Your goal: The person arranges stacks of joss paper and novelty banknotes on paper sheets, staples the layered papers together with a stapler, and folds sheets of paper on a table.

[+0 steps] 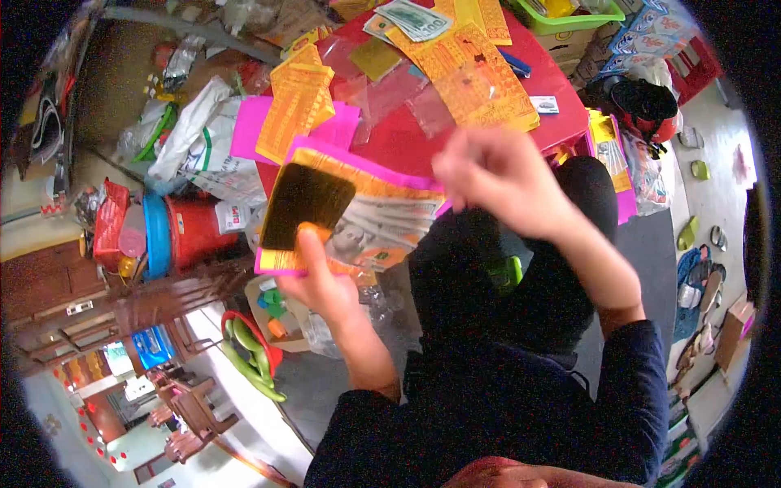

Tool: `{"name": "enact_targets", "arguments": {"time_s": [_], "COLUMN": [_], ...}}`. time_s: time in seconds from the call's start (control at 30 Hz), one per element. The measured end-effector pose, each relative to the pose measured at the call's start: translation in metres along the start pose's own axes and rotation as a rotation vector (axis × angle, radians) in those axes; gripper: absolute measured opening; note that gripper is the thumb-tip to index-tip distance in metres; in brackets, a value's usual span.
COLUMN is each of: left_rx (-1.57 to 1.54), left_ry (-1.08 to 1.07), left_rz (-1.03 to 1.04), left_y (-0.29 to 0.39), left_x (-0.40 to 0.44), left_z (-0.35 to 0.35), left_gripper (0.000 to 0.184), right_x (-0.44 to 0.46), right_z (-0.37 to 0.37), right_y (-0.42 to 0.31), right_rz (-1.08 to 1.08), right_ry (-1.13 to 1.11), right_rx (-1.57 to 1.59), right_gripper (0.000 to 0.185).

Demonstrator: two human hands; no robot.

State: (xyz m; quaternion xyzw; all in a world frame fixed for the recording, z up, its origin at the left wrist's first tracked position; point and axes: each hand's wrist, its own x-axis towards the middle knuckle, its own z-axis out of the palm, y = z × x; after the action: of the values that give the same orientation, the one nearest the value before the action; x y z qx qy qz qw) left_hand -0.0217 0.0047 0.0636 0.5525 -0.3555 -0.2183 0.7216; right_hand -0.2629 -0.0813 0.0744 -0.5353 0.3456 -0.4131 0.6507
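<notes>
Red table (545,73): strewn with orange printed sheets (488,89) and loose grey-green notes (411,20), and placed beyond the knees.
Paper bundle (354,213): held above and left of the lap, before the table's near edge; a dark square (309,199) and fanned notes (386,224) are backed by orange and pink paper.
Long axis: laid roughly left to right, between the two hands.
Left hand (325,289): closed on the bundle's lower left edge, with the thumb pressed on top.
Right hand (496,175): raised at the bundle's right end, fingers curled and blurred; whether paper is pinched cannot be told.
Nearer side: dark square borne by the left hand's end, the fan's spread tips by the right's.
</notes>
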Motion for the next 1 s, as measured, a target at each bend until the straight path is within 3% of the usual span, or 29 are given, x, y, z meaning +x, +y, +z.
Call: {"name": "enact_targets", "arguments": {"time_s": [0.17,0.2,0.27,0.4,0.57,0.67,0.77,1.0], "left_rx": [-0.086,-0.070,-0.040,-0.013,0.035,0.038,0.034,0.088], "left_ry": [-0.072,-0.077,-0.080,-0.110,-0.150,-0.143,-0.132,-0.149], "left_rz": [-0.102,-0.128,-0.167,-0.240,-0.116,-0.191,-0.232,-0.258], "left_y": [0.013,0.010,0.004,-0.007,-0.011,-0.011,-0.015,-0.023], "left_x": [-0.009,-0.012,-0.015,-0.024,-0.038,-0.041,-0.047,-0.049], "left_z": [0.012,0.015,0.021,0.025,0.036,0.036,0.037,0.035], "left_gripper": [0.053,0.053,0.054,0.050,0.043,0.044,0.046,0.048], "right_x": [-0.067,-0.074,-0.083,-0.090,-0.088,-0.089,-0.090,-0.090], "right_z": [0.028,0.036,0.046,0.049,0.051,0.051,0.048,0.050], "right_y": [0.042,0.059,0.073,0.090,0.098,0.091,0.094,0.095], "right_rz": [0.124,0.079,-0.050,0.003,0.053,0.070,0.150,0.180], "right_ry": [-0.089,-0.057,0.058,0.086,0.129,0.146,0.108,0.175], "right_rx": [0.029,0.180,0.191,0.292,0.431,0.534,0.347,0.379], "right_gripper": [0.038,0.041,0.042,0.039,0.035,0.033,0.031,0.029]}}
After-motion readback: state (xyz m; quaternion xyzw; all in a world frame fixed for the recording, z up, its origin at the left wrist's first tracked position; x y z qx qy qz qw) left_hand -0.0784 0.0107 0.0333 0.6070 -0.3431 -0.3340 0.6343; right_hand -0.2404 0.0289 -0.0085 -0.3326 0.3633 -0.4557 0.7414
